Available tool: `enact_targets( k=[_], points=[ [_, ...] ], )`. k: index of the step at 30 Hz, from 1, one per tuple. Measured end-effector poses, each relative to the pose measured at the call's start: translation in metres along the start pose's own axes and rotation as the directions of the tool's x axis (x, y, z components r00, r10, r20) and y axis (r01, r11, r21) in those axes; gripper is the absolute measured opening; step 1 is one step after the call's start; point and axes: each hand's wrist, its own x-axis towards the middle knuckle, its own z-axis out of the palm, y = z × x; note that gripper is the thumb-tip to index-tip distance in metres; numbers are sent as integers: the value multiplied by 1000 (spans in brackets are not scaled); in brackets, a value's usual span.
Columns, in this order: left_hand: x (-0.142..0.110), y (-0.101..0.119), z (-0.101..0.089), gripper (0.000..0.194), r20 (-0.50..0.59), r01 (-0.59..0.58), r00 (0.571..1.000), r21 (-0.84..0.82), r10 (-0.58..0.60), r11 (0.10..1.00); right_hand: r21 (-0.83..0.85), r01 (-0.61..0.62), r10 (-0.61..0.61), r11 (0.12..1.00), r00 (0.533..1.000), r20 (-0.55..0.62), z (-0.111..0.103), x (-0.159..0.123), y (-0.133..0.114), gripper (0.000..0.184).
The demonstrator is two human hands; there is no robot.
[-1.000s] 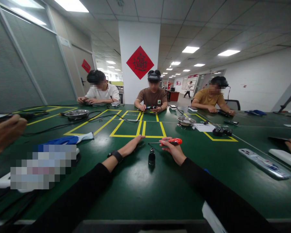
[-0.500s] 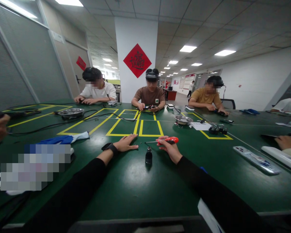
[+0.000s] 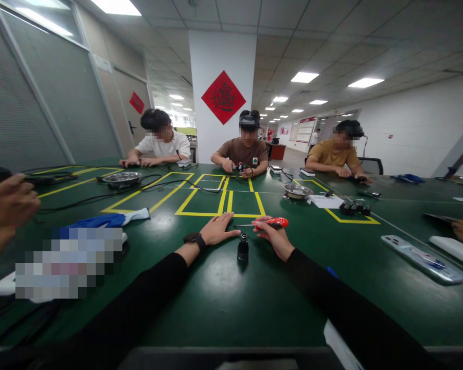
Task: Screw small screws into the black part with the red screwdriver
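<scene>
My right hand point(image 3: 273, 237) grips a screwdriver point(image 3: 278, 222) with a red handle, held low over the table. Its thin shaft points left. On the green table point(image 3: 219, 308) my left hand point(image 3: 217, 230) lies flat with fingers stretched, its thumb and fingertips close to the screwdriver's tip. Between the two hands, a little nearer to me, stands a small black bottle-shaped part point(image 3: 243, 250) with a narrow metallic top. Neither hand appears to touch it.
A blue and white glove point(image 3: 108, 220) lies to the left, beside a pixelated bundle. At right are a phone point(image 3: 420, 258), a metal bowl point(image 3: 298, 191) and several black parts point(image 3: 355, 207). Another metal bowl point(image 3: 121, 178) and cables are at left. Several people sit around the table.
My left hand has slid right, closer to the screwdriver's tip, over the spot where tiny dark bits showed. The right hand still holds the screwdriver. The whole view has shifted slightly.
</scene>
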Motion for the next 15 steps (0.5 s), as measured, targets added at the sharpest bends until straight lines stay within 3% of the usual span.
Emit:
enact_targets(
  k=[5, 8, 12, 15],
  points=[
    [13, 5, 3, 88, -6, -24, 1000, -30, 24, 999, 23, 9, -8, 1000, 1000, -28, 0, 1, 2, 28],
    [10, 0, 0, 83, -74, -26, 997, -113, 18, 993, 59, 0, 2, 998, 1000, -28, -3, 1, 3, 27],
    [1, -14, -5, 60, -141, 103, 980, -240, -139, 965, 74, 12, -11, 997, 1000, -10, -4, 0, 4, 25],
    [-1, -20, -4, 51, -153, 176, 966, -197, -207, 965, 58, 30, -30, 998, 1000, 2, -2, 0, 4, 26]
  ],
)
